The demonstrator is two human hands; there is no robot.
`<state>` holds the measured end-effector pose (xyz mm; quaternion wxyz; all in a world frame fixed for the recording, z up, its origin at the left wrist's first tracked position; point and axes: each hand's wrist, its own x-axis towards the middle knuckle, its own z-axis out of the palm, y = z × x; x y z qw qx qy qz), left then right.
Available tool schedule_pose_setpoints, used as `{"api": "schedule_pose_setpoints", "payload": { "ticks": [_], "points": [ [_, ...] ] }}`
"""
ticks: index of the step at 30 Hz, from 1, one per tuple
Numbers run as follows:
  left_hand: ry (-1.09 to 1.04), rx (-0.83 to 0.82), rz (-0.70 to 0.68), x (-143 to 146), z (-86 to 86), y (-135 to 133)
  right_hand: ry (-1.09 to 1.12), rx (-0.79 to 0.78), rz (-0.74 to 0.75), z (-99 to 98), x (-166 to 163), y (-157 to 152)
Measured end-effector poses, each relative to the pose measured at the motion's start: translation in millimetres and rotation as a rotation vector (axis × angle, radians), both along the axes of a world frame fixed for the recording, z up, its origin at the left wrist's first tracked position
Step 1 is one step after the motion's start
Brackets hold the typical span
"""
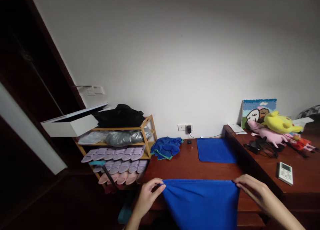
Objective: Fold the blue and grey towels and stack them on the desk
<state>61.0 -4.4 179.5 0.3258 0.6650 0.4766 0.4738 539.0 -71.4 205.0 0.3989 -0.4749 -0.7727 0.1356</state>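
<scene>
A blue cloth (201,203) hangs stretched between my two hands at the bottom of the view, above the near edge of a low wooden table (190,166). My left hand (149,196) pinches its upper left corner. My right hand (252,186) pinches its upper right corner. The top edge runs straight between the two pinches and the rest drops out of view below.
On the table lie a flat folded blue cloth (216,150) and a crumpled blue cloth (166,147). A wooden shoe rack (147,136) with several slippers stands left. A higher desk (300,173) at right carries plush toys (277,128), a remote (285,172) and cables.
</scene>
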Motion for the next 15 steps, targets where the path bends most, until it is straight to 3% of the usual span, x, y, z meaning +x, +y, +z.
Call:
{"api": "schedule_pose_setpoints", "payload": {
  "ticks": [3,6,15],
  "points": [
    [0.020,-0.022,-0.052,-7,27.9,-5,-0.098,-0.118,0.097,26.6,3,-14],
    [-0.014,-0.031,-0.086,-10,47.1,-11,-0.159,-0.214,0.140,41.4,0,-27],
    [-0.088,-0.035,-0.115,-7,61.7,-18,-0.265,-0.329,0.123,41.6,-1,-41]
  ]
}}
